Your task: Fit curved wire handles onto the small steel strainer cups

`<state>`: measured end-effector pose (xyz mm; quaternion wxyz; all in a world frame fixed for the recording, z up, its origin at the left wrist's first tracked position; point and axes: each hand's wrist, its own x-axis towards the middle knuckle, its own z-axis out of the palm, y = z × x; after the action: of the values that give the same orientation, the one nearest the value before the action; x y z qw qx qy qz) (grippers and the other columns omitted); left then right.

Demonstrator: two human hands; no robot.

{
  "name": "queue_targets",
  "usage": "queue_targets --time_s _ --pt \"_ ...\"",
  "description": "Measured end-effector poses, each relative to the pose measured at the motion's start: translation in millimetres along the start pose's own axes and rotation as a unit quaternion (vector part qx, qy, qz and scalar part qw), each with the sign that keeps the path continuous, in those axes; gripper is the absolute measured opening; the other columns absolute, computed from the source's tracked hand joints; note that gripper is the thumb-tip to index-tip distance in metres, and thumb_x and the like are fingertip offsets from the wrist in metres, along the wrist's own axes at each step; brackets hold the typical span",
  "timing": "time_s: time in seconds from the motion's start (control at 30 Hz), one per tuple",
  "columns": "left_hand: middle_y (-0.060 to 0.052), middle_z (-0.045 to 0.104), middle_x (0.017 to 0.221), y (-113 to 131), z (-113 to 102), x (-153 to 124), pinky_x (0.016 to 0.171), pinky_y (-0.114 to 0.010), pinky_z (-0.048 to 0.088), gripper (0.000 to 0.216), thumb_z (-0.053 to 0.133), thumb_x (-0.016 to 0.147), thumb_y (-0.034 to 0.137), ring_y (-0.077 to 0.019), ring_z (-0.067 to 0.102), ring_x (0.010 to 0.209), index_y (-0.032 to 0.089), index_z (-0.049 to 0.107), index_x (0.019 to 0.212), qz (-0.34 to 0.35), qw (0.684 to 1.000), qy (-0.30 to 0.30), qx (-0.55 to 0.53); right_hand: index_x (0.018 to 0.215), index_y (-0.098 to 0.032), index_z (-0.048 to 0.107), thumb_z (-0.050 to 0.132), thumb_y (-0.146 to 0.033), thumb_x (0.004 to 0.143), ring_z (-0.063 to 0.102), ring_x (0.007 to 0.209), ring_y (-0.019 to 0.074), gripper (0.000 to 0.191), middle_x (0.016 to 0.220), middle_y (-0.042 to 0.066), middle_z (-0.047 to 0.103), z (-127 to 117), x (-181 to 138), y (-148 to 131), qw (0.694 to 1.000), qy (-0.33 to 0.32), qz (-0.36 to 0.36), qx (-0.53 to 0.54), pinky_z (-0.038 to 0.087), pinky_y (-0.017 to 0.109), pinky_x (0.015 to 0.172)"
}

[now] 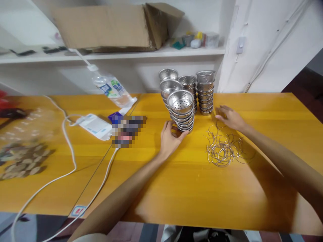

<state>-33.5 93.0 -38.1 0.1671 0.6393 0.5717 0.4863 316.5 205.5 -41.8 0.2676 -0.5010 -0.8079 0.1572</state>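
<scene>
Forearms (pixel 126 191) foremost; left hand (pixel 169 140) clasps cup stack (pixel 181 107), right hand (pixel 230 117) spread; bottle label (pixel 114 88) blurred.

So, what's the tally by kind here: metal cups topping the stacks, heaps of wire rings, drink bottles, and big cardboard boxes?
Metal cups topping stacks: 5
Heap of wire rings: 1 (too tangled to count singly)
Plastic bottle: 1
Cardboard box: 1
Total: 8

Yellow wooden table (pixel 191 191) set along a white wall (pixel 264 30), white shelf (pixel 141 54) fixed above, multicoloured floor (pixel 131 232) glimpsed below
</scene>
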Motion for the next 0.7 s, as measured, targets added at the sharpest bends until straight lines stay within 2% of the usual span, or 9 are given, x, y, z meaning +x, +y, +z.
queue_targets --time_s 0.1,0.17,0.23,0.33,0.43,0.5,0.53,0.63,0.7 --pt "-0.005 0.07 0.104 3 7 6 0.066 -0.032 0.061 0.047 0.096 0.081 0.051 -0.0194 0.071 0.072 0.022 0.067 0.104 0.016 1.0 0.001 0.002 0.141 -0.021 0.078 0.036 -0.079 0.112 0.048 0.165 0.0391 0.077 0.166 0.018 0.063 -5 -26 -2 0.995 -0.079 -0.065 -0.001 0.039 0.069 0.136" --pt "-0.006 0.072 0.103 6 14 9 0.072 -0.035 0.064 0.044 0.097 0.081 0.049 -0.0207 0.072 0.072 0.022 0.068 0.1 0.029 1.0 0.005 0.003 0.143 -0.02 0.077 0.031 -0.08 0.112 0.048 0.166 0.0387 0.082 0.168 0.018 0.062 -6 -42 -10 0.993 -0.092 -0.078 -0.007 0.037 0.068 0.138" --pt "-0.007 0.073 0.098 8 20 12 0.078 -0.039 0.066 0.041 0.098 0.081 0.047 -0.0233 0.074 0.075 0.023 0.069 0.098 0.036 0.999 0.011 0.01 0.146 -0.02 0.075 0.03 -0.079 0.112 0.047 0.166 0.0389 0.082 0.169 0.018 0.06 -7 -56 -20 0.994 -0.076 -0.081 -0.017 0.034 0.069 0.139" --pt "-0.006 0.075 0.092 8 29 17 0.08 -0.04 0.066 0.037 0.096 0.083 0.044 -0.0247 0.075 0.076 0.023 0.071 0.102 0.029 1.0 0.008 0.006 0.154 -0.022 0.07 0.037 -0.072 0.114 0.045 0.168 0.0396 0.073 0.17 0.017 0.059 -13 -78 -41 0.996 -0.033 -0.08 -0.021 0.032 0.073 0.139" --pt "-0.005 0.076 0.088 6 36 21 0.078 -0.039 0.066 0.034 0.095 0.084 0.042 -0.0253 0.076 0.078 0.024 0.073 0.102 0.03 1.0 -0.003 -0.007 0.171 -0.026 0.05 0.046 -0.063 0.115 0.059 0.156 0.0402 0.068 0.167 0.019 0.059 -22 -93 -76 0.997 0.027 -0.064 0.014 0.05 0.074 0.128" --pt "-0.005 0.076 0.086 6 40 22 0.079 -0.039 0.065 0.032 0.095 0.084 0.042 -0.0261 0.076 0.08 0.024 0.072 0.097 0.036 0.999 0.0 -0.003 0.179 -0.031 0.033 0.055 -0.062 0.112 0.068 0.143 0.0387 0.077 0.17 0.02 0.053 -27 -90 -106 0.993 0.079 -0.073 0.05 0.065 0.068 0.112" --pt "-0.005 0.076 0.085 6 42 23 0.078 -0.039 0.065 0.032 0.094 0.084 0.043 -0.0259 0.075 0.079 0.024 0.071 0.094 0.037 0.999 0.004 0.0 0.18 -0.034 0.03 0.059 -0.062 0.111 0.07 0.139 0.0381 0.08 0.175 0.019 0.045 -29 -84 -121 0.99 0.095 -0.089 0.058 0.07 0.064 0.103" --pt "-0.006 0.075 0.084 8 48 22 0.071 -0.038 0.061 0.031 0.089 0.087 0.044 -0.0243 0.073 0.071 0.023 0.067 0.086 0.034 0.999 0.014 -0.01 0.173 -0.043 0.042 0.063 -0.059 0.111 0.068 0.139 0.0402 0.068 0.185 0.012 0.029 -34 -54 -156 0.986 0.1 -0.132 0.009 0.073 0.061 0.092" --pt "-0.007 0.074 0.083 9 51 22 0.066 -0.037 0.059 0.031 0.086 0.09 0.045 -0.023 0.07 0.067 0.023 0.065 0.083 0.034 0.999 0.006 -0.023 0.164 -0.04 0.055 0.061 -0.052 0.113 0.065 0.142 0.043 0.052 0.185 0.009 0.03 -37 -34 -168 0.983 0.091 -0.154 -0.037 0.072 0.064 0.094"
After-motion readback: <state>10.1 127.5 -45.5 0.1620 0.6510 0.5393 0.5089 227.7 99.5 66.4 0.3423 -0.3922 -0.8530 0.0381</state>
